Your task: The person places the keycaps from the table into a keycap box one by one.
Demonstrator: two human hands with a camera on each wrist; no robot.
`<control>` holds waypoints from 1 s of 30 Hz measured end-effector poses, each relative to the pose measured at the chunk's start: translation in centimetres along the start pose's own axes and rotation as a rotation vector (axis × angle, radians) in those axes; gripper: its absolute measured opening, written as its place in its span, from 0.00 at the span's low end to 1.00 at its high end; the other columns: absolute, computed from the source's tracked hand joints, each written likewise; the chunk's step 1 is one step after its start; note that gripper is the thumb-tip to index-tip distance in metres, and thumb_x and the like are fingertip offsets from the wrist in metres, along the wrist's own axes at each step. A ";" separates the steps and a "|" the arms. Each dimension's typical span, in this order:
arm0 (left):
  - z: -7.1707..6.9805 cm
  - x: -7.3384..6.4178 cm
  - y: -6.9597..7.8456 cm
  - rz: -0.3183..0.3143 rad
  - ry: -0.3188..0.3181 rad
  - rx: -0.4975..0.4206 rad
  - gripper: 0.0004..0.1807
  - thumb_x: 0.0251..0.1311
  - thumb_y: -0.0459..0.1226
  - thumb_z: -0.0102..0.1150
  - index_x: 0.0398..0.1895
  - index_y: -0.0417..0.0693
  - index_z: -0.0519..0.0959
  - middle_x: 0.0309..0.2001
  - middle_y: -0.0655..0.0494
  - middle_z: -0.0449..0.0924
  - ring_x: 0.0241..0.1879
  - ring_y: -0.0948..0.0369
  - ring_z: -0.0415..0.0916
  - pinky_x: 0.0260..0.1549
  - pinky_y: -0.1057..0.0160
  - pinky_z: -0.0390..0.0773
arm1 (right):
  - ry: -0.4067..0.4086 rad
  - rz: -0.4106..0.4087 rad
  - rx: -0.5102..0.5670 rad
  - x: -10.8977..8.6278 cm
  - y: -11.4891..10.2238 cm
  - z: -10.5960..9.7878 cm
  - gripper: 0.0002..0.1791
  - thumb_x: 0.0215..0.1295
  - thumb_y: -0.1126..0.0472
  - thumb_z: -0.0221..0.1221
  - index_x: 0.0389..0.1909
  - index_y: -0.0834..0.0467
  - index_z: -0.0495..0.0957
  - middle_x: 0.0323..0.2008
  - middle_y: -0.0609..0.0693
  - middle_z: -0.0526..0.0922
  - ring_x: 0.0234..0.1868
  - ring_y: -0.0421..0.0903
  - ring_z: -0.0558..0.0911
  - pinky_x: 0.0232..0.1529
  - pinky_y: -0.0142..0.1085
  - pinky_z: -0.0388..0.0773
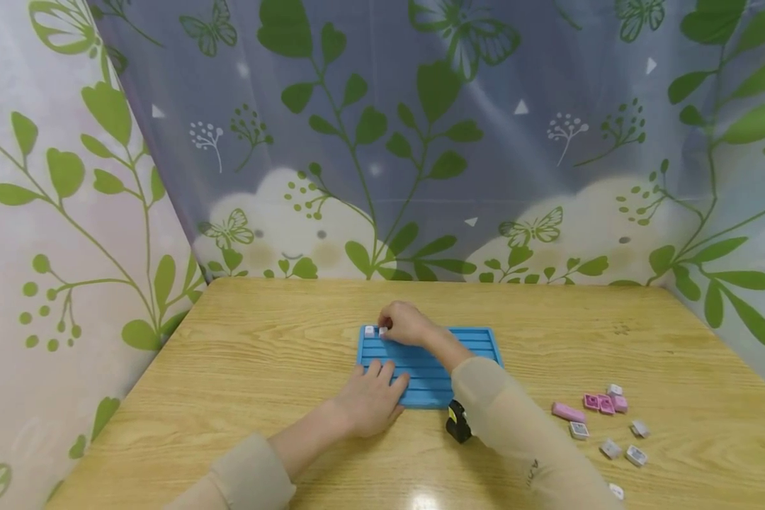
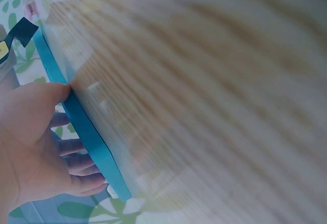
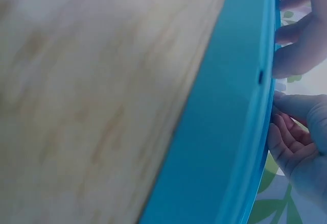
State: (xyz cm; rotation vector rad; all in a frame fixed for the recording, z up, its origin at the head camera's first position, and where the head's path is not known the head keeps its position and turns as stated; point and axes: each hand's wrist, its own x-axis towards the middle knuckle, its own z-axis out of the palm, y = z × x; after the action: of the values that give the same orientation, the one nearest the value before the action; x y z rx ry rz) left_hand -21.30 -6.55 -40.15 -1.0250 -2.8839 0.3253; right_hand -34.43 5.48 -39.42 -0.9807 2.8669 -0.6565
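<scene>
A blue ridged tray [image 1: 428, 386] lies on the table. In its back left corner sits a white keycap [image 1: 369, 331]. Just right of that one, the fingertips of my right hand [image 1: 409, 324] pinch another white keycap [image 1: 383, 332] at the top row. My left hand [image 1: 371, 400] rests on the tray's front left part with its fingers spread. In the left wrist view, the left thumb [image 2: 60, 92] touches the tray's edge and the other fingers reach over it. The tray's side wall [image 3: 219, 106] fills the middle of the right wrist view; the pinched keycap cannot be made out there.
Right of the tray lie loose white keycaps [image 1: 610, 448] and pink keycaps [image 1: 591, 401], several in all, with a longer pink key [image 1: 569, 412] among them. A black wrist camera [image 1: 458, 422] sits on my right forearm. A printed curtain [image 1: 382, 142] hangs behind the table.
</scene>
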 end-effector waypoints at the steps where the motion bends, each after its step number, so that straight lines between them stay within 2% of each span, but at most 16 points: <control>1: 0.0 0.0 0.0 0.000 -0.002 0.000 0.25 0.67 0.51 0.44 0.62 0.49 0.65 0.55 0.45 0.66 0.53 0.51 0.64 0.47 0.48 0.70 | 0.000 0.001 0.004 0.0 -0.1 0.0 0.05 0.58 0.65 0.62 0.35 0.61 0.80 0.31 0.51 0.77 0.34 0.46 0.75 0.37 0.37 0.73; 14: 0.1 -0.2 0.0 0.016 0.040 0.010 0.25 0.66 0.51 0.46 0.59 0.48 0.67 0.52 0.45 0.67 0.51 0.51 0.65 0.45 0.50 0.71 | 0.001 0.032 0.025 0.2 -0.4 0.3 0.04 0.58 0.66 0.62 0.34 0.60 0.79 0.31 0.50 0.78 0.34 0.46 0.77 0.37 0.38 0.74; 23: -0.2 0.0 0.1 0.008 0.015 0.003 0.25 0.66 0.51 0.46 0.61 0.48 0.67 0.54 0.46 0.67 0.53 0.51 0.65 0.46 0.49 0.70 | 0.006 0.038 0.022 0.1 -0.4 0.3 0.05 0.58 0.66 0.62 0.35 0.60 0.79 0.32 0.50 0.78 0.35 0.46 0.76 0.37 0.38 0.73; 30: 0.0 0.1 0.0 0.005 0.003 -0.013 0.26 0.66 0.51 0.45 0.62 0.49 0.66 0.55 0.45 0.66 0.54 0.50 0.64 0.48 0.48 0.70 | -0.010 0.040 -0.009 0.0 -0.5 0.2 0.13 0.59 0.63 0.61 0.45 0.62 0.77 0.38 0.54 0.76 0.41 0.49 0.75 0.41 0.41 0.73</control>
State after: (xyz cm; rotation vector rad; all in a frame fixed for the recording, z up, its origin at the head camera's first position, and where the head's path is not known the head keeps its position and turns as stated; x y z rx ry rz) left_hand -21.34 -6.51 -40.19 -1.0335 -2.8850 0.3058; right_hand -34.14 5.02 -39.36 -0.9219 2.8755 -0.6341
